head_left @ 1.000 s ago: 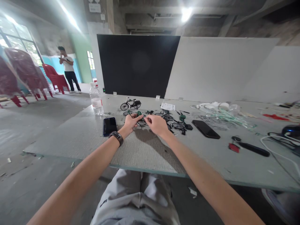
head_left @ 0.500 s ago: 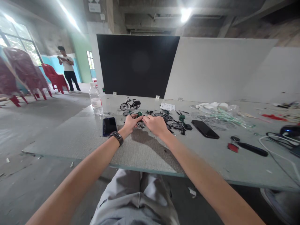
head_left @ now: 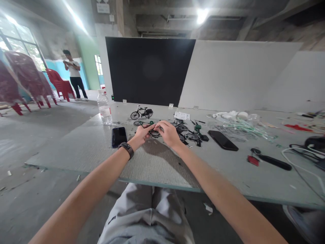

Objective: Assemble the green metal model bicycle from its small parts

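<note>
My left hand and my right hand meet over a small black-and-green model bicycle lying low on the table. Its spoked wheel shows between my hands, and my fingers pinch the frame and hide much of it. Behind them stands a finished black miniature bicycle. To the right lie further model bicycle parts with spoked wheels, close to my right hand but apart from it. A black smartphone lies just left of my left hand.
A second smartphone, a plastic water bottle, a paper sheet, clear plastic parts trays, a black-handled tool and white cables share the grey table. A standing person and red chairs are far left.
My right hand has moved closer to my left and its fingers now arch over the model bicycle. The small wheel between my hands has shifted slightly.
</note>
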{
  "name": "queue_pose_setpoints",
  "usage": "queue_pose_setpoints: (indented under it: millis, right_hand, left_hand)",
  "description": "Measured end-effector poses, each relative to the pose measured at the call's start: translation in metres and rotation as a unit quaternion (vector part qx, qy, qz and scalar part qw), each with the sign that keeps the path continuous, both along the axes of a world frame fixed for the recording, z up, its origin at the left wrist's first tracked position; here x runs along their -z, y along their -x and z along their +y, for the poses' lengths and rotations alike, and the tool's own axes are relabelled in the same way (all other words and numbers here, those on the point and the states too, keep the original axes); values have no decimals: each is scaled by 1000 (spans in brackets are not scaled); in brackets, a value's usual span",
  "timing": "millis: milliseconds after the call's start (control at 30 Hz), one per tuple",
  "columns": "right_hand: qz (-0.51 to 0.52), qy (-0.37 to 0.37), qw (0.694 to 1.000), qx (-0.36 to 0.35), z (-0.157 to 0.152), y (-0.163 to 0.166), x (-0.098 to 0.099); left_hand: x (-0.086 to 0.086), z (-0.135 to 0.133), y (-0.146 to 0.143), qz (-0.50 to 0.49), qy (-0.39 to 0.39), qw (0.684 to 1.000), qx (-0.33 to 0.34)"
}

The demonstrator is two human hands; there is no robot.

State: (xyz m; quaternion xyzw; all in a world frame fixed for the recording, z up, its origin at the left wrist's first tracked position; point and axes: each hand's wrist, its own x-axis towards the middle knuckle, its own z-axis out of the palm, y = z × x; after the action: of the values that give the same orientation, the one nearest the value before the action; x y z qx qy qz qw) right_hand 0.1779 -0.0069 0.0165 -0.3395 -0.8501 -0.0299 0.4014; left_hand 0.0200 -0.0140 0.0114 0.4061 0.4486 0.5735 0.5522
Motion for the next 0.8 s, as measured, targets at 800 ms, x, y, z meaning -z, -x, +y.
queue_pose_setpoints:
  millis: [800]
  right_hand:
    - [10,66,998,-24,7,-2,2]
  left_hand:
    - [9,10,2,4,70,997,30]
